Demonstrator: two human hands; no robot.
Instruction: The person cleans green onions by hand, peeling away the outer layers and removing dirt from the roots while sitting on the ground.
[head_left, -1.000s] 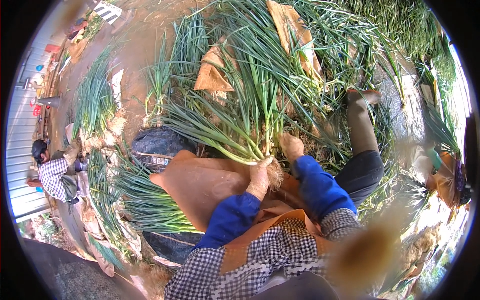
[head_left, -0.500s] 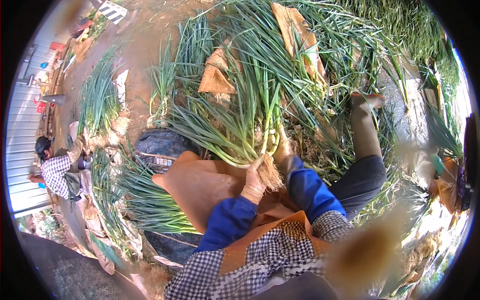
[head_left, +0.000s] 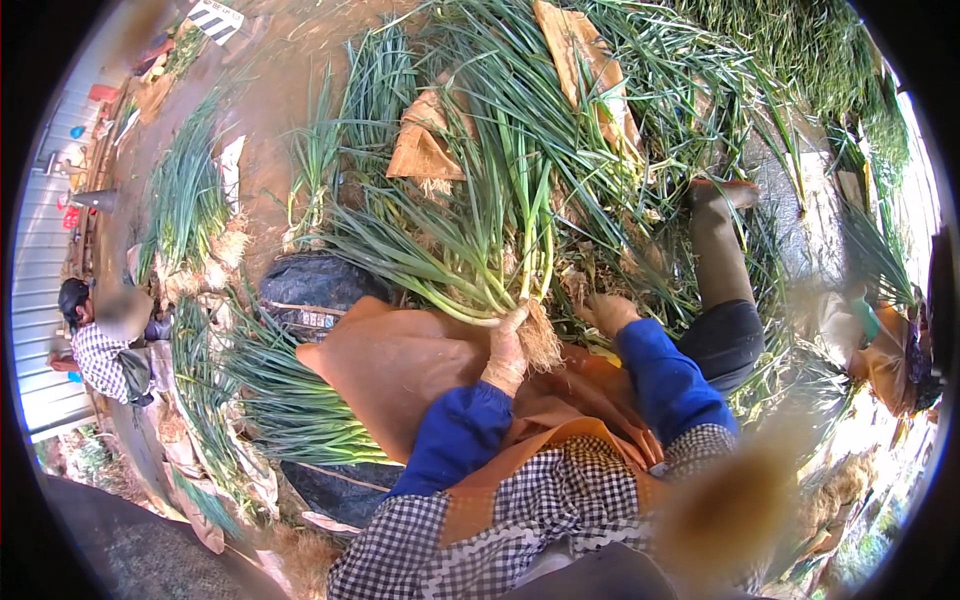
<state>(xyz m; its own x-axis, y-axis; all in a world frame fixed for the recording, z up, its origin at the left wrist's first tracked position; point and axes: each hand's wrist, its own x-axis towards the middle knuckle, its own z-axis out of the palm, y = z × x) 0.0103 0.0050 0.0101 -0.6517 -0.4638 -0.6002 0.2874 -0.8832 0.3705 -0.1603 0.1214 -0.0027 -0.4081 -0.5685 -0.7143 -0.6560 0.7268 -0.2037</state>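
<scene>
Our right hand (head_left: 608,313) has moved right, off the onions (head_left: 490,278), half-curled, its hold unclear, while our left hand (head_left: 507,348) closes round their base mid-frame, presumably keeping them bunched.

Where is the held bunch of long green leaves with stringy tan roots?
In the head view, the bunch is near the centre, gripped just above its roots by the bare left hand, near the smooth orange-brown apron.

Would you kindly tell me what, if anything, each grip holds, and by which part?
The left grip holds green onions by the stalk bases, just above the roots. Whether the right grip holds anything cannot be told.
</scene>
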